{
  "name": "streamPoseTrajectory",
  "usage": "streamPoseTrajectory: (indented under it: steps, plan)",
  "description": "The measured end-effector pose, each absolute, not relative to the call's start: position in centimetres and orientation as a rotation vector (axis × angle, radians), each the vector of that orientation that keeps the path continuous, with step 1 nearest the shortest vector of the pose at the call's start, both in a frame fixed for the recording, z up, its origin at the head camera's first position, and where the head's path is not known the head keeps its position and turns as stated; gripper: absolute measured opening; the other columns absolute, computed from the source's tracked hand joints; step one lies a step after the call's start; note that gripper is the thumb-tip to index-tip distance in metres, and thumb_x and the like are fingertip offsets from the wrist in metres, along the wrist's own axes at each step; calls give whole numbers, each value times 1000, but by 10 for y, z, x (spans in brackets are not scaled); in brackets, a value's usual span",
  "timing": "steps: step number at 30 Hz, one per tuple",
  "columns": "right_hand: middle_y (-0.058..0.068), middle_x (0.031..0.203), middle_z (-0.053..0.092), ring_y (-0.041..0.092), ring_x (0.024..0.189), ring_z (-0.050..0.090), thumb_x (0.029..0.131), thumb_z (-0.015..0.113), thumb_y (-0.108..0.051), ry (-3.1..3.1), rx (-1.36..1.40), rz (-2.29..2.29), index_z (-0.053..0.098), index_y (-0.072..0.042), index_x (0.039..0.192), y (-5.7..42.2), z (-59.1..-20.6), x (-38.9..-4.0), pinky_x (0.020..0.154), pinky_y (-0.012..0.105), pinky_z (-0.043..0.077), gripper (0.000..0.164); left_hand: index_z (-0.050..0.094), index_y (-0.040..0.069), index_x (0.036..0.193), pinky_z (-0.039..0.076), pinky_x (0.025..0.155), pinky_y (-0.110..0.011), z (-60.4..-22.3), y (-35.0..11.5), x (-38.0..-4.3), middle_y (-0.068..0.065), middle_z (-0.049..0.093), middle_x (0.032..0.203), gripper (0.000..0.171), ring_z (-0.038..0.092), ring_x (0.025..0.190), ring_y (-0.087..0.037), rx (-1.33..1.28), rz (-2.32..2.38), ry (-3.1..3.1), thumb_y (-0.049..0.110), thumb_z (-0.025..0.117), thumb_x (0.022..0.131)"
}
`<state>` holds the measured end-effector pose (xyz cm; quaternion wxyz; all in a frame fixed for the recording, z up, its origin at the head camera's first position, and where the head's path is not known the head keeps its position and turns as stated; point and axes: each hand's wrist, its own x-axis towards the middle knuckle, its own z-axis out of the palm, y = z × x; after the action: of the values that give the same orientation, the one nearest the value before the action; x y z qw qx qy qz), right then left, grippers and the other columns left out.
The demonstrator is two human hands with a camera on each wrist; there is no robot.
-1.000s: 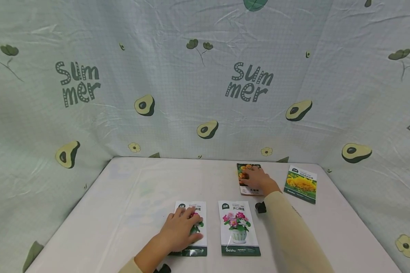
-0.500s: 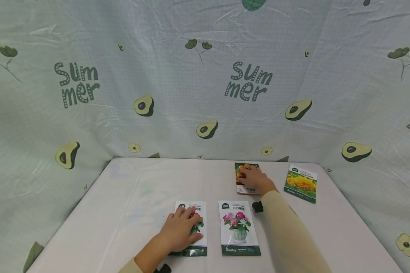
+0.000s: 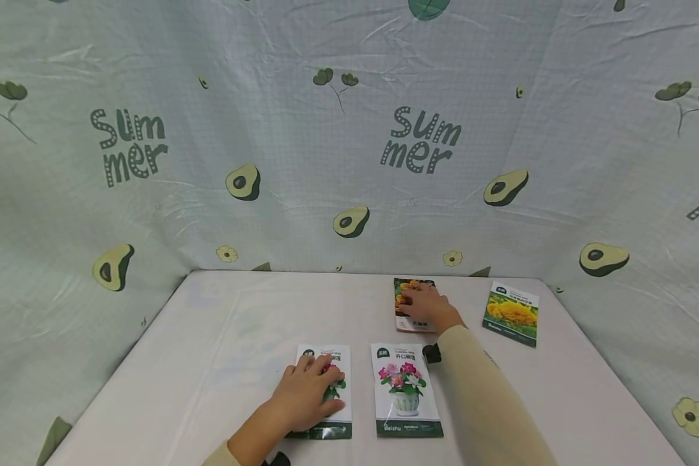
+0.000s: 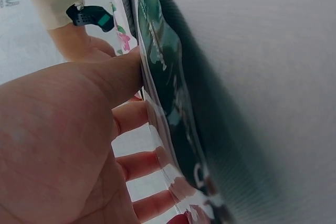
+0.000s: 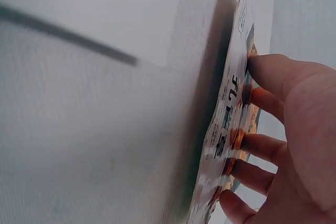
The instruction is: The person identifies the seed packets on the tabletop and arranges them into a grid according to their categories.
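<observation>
My left hand rests on a white seed packet with a dark green bottom band, fingers spread over its printed flowers. In the left wrist view the thumb and fingertips touch the packet's glossy face. Farther back, my right hand lies on a seed packet with orange flowers; its fingertips press on the front, as the right wrist view also shows. Part of each packet is covered by the hand. Between the hands, nearer the front, lies another white packet showing pink flowers in a pot.
A packet with yellow flowers lies slightly turned at the back right of the white table. Printed cloth hangs behind and at both sides. A dark wrist strap shows on the right arm.
My right hand has slid the orange-flower packet a little to the left along the table. The left hand and the other packets have stayed in place, while the head view shifts slightly.
</observation>
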<state>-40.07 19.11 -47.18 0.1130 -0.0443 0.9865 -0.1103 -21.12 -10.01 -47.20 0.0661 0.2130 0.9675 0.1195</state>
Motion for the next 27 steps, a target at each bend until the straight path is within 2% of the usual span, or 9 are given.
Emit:
streamPoseTrajectory:
  steps: [16, 27]
  plan:
    - [21, 165, 30, 44, 153, 24, 103, 57, -45, 2908, -100, -357, 47, -16, 152, 182, -479, -407, 119, 66, 25, 58, 63, 24, 134, 41, 101, -63, -471, -101, -211, -10, 48, 155, 49, 43, 137, -40, 654, 371, 2913, 52, 68, 94]
    - [19, 167, 28, 43, 154, 22, 103, 57, -45, 2891, -102, -340, 43, -18, 157, 174, -476, -406, 120, 66, 24, 62, 63, 25, 133, 40, 101, -64, -470, -101, -211, -10, 48, 155, 48, 43, 137, -40, 653, 378, 2908, 53, 68, 94]
